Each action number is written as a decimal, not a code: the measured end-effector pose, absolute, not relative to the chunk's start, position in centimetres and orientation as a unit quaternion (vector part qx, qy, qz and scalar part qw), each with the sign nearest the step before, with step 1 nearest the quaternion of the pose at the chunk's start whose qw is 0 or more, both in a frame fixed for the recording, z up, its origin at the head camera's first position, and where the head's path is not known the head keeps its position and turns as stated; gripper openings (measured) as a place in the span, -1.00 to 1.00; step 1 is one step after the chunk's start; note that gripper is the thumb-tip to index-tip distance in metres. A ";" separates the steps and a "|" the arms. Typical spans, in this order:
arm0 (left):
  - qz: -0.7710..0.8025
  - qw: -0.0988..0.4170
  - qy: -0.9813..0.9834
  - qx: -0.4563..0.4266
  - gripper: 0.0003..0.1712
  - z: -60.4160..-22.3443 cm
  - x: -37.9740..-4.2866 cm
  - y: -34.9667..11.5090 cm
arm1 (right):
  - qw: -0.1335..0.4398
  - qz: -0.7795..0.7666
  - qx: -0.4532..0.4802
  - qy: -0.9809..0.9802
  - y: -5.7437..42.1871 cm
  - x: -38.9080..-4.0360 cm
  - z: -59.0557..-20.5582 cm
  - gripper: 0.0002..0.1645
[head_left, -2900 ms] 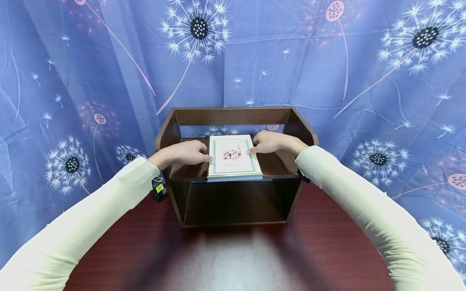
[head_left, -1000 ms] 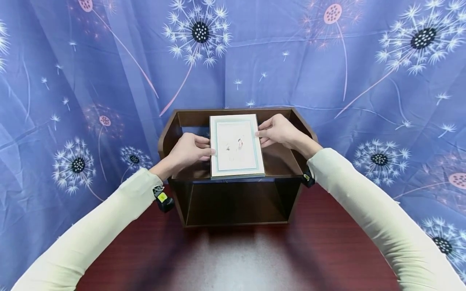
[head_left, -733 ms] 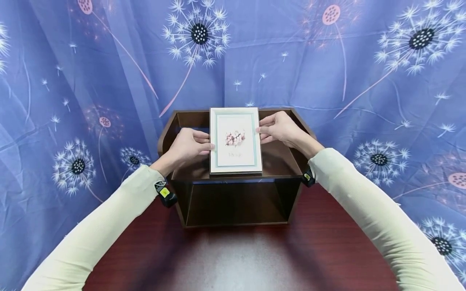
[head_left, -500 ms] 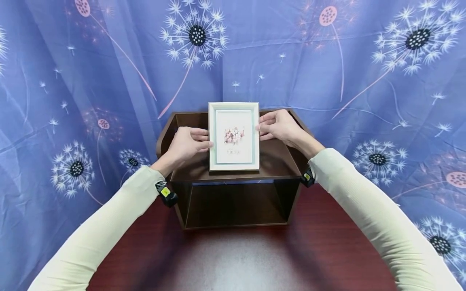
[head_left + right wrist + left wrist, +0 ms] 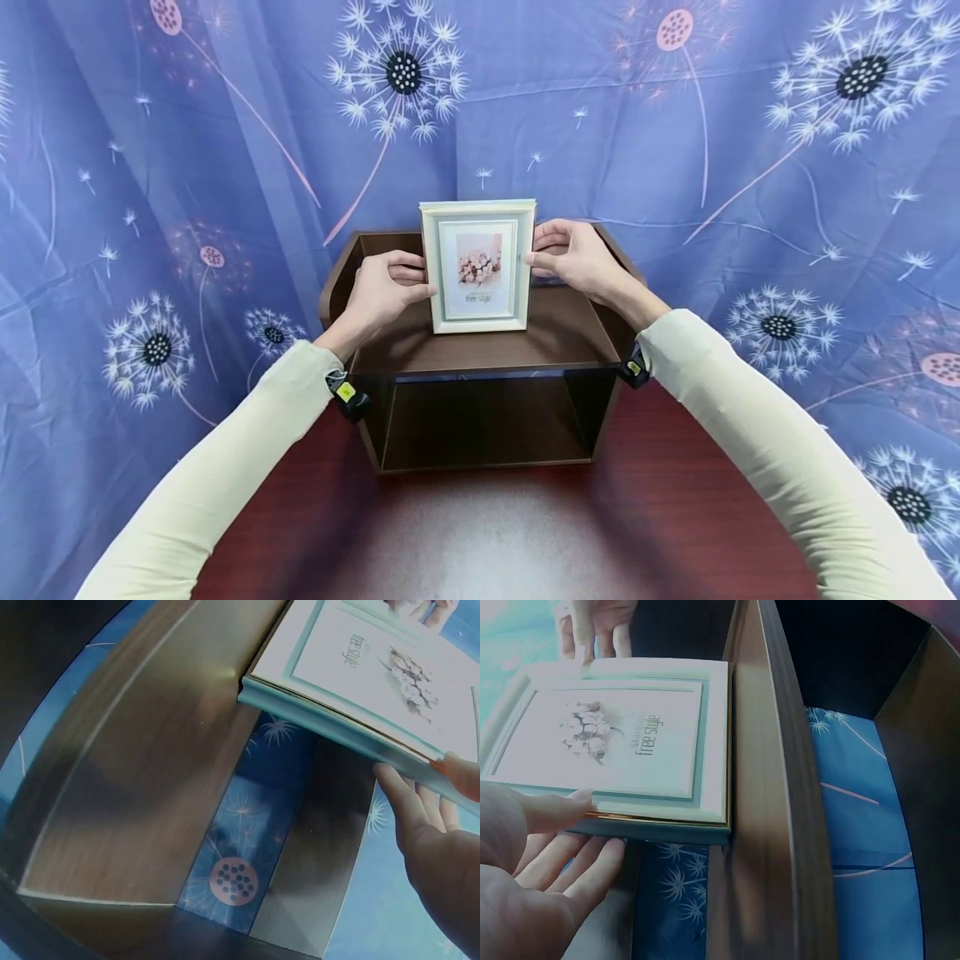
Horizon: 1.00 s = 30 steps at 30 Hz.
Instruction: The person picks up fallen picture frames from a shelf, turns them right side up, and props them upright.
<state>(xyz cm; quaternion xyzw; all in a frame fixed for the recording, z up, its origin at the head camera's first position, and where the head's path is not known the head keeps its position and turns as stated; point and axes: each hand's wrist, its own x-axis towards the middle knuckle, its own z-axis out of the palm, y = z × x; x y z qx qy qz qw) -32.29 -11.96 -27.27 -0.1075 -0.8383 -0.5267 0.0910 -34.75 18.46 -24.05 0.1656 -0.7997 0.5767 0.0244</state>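
Observation:
A white picture frame (image 5: 480,271) with a pale blue-green inner border, a pink flower print and the words "free style" stands nearly upright on the upper shelf (image 5: 555,333) of a dark brown rack. My left hand (image 5: 382,287) grips its left edge, thumb on the front and fingers behind. At the opposite edge my right hand (image 5: 577,254) holds it the same way, a little higher. In the left wrist view the thumb of the left hand (image 5: 540,855) presses the frame's border. The right wrist view shows the right hand (image 5: 442,832) at the frame's side edge.
The brown rack (image 5: 480,421) has raised side panels, a back rail and an open lower compartment. It stands on a dark red, glossy table (image 5: 480,533). A blue curtain (image 5: 525,100) with dandelion prints hangs behind. Each wrist carries a small black camera (image 5: 348,400).
The picture frame lay flat on the shelf earlier; both hands have tilted it up and its lower edge has slid back from the shelf's front. Its print is now clear of glare.

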 end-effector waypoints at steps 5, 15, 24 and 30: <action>-0.520 0.108 -0.840 -0.110 -0.50 -27.7 -31.8 -12.1 | 0.018 0.568 0.185 -0.802 18.6 -34.5 -24.2 -0.57; -0.515 0.136 -0.836 -0.131 -0.56 -27.9 -30.8 -11.8 | 0.012 0.570 0.213 -0.794 19.1 -33.2 -24.3 -0.54; -0.517 0.135 -0.836 -0.128 -0.59 -28.5 -30.9 -11.7 | 0.014 0.568 0.207 -0.796 19.1 -33.3 -24.9 -0.55; -0.520 0.137 -0.834 -0.123 -0.58 -28.3 -31.4 -11.7 | 0.022 0.563 0.210 -0.799 18.9 -33.3 -24.7 -0.56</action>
